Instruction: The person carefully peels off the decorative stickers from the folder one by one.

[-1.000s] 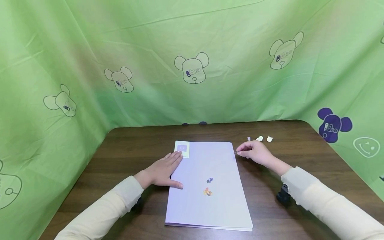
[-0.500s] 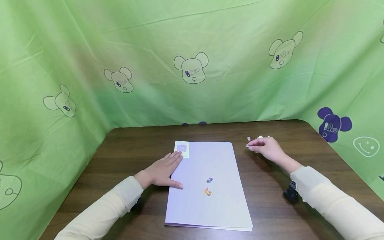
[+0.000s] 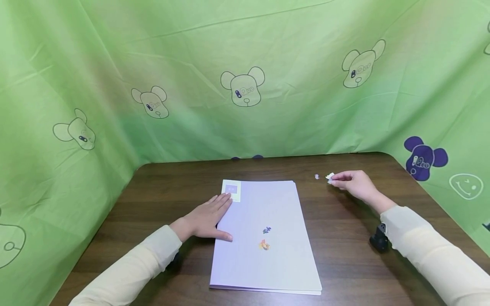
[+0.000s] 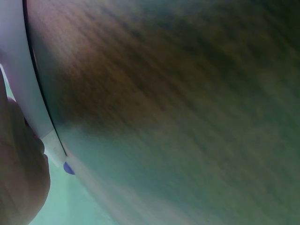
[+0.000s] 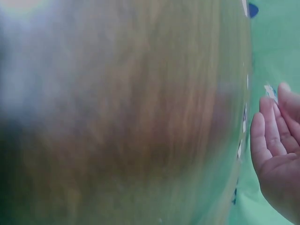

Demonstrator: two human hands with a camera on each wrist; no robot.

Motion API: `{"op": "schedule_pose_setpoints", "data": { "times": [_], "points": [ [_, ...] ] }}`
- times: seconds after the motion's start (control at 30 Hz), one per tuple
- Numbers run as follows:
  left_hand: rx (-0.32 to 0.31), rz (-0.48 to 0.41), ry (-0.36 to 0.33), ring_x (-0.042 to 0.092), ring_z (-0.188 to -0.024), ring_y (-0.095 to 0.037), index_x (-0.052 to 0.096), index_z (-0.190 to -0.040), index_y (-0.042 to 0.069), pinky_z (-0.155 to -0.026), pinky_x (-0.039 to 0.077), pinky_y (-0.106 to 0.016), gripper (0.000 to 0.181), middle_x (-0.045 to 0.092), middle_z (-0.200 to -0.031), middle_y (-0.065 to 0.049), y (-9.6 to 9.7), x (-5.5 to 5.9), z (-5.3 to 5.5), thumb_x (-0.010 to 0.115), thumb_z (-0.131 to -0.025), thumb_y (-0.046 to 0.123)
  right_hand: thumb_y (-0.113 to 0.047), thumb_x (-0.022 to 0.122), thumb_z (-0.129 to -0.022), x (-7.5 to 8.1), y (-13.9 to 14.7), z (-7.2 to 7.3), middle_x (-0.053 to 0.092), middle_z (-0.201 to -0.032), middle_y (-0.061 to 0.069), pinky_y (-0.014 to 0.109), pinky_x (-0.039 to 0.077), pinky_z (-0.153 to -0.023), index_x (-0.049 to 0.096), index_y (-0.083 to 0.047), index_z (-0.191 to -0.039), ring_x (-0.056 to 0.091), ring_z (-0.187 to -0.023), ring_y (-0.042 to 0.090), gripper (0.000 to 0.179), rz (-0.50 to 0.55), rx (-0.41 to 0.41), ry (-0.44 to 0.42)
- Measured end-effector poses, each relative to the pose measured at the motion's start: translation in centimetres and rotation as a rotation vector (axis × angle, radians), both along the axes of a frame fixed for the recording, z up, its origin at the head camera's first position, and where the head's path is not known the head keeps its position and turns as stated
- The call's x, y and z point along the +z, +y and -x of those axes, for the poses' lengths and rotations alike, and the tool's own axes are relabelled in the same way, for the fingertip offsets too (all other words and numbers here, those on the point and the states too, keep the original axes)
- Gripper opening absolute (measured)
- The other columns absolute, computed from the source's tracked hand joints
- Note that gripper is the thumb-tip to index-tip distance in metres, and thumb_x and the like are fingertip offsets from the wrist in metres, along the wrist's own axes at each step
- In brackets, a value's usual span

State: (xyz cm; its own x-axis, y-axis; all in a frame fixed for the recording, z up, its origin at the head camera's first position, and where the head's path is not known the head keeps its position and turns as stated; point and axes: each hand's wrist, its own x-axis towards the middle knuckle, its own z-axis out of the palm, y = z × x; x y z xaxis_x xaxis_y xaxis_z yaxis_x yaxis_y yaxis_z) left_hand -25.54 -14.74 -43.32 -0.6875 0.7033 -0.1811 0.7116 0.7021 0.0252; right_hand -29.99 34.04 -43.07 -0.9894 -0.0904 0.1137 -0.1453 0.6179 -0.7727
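My left hand (image 3: pixel 208 216) lies flat on the left edge of a pale lilac folder (image 3: pixel 279 267), its thumb spread and its fingertips over the lower corner of a white label (image 3: pixel 236 195). Two small stickers, one purple (image 3: pixel 266 230) and one orange (image 3: pixel 264 245), sit on the folder's middle. Past the folder's far right corner, my right hand (image 3: pixel 356 185) pinches a small pale paper scrap (image 5: pixel 270 92) between thumb and fingers, close over the table. Just beyond those fingertips is a white crumpled scrap (image 3: pixel 330 175).
A tiny lilac scrap (image 3: pixel 316 176) lies on the dark wooden table (image 3: pixel 172 182), left of the white one. A green curtain (image 3: pixel 191 127) with printed mouse-like heads hangs along the table's back and sides. Dark wrist cameras (image 3: pixel 380 239) show under the cream sleeves.
My right hand has moved right and away from the folder's edge toward the scraps, still pinching the pale scrap. It now hides the rightmost white scrap. The left hand stays put.
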Motion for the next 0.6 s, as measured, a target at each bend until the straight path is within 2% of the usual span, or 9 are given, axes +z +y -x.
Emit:
{"op": "schedule_pose_setpoints", "data": {
  "times": [0.27, 0.43, 0.6],
  "points": [
    [0.001, -0.006, 0.005, -0.005, -0.147, -0.019, 0.009, -0.156, 0.005, -0.117, 0.002, -0.035, 0.117, -0.001, -0.162, -0.009, -0.1, -0.3, 0.1, 0.035, -0.077, 0.088, -0.012, 0.071, -0.09, 0.0, 2.2, 0.8, 0.071, -0.097, 0.014, 0.024, 0.055, -0.066, 0.062, 0.015, -0.114, 0.065, -0.075, 0.008, 0.037, 0.055, -0.081, -0.025],
    [-0.003, -0.006, 0.008, -0.005, -0.147, -0.019, 0.009, -0.156, 0.004, -0.117, 0.002, -0.035, 0.117, -0.001, -0.162, -0.009, -0.1, -0.3, 0.1, 0.036, -0.078, 0.087, -0.009, 0.069, -0.091, 0.0, 3.4, 1.2, 0.07, -0.097, 0.016, 0.025, 0.055, -0.065, 0.061, 0.016, -0.115, 0.064, -0.074, 0.006, 0.036, 0.06, -0.112, -0.019],
    [-0.004, -0.009, 0.011, -0.004, -0.147, -0.019, 0.009, -0.156, 0.004, -0.117, 0.003, -0.035, 0.117, 0.0, -0.162, -0.009, -0.1, -0.2, 0.0, 0.037, -0.078, 0.087, -0.01, 0.068, -0.091, -0.1, 4.6, 1.7, 0.07, -0.09, 0.001, 0.025, 0.055, -0.066, 0.057, 0.017, -0.118, 0.063, -0.075, 0.005, 0.039, 0.103, -0.136, -0.043]
  ]
}}
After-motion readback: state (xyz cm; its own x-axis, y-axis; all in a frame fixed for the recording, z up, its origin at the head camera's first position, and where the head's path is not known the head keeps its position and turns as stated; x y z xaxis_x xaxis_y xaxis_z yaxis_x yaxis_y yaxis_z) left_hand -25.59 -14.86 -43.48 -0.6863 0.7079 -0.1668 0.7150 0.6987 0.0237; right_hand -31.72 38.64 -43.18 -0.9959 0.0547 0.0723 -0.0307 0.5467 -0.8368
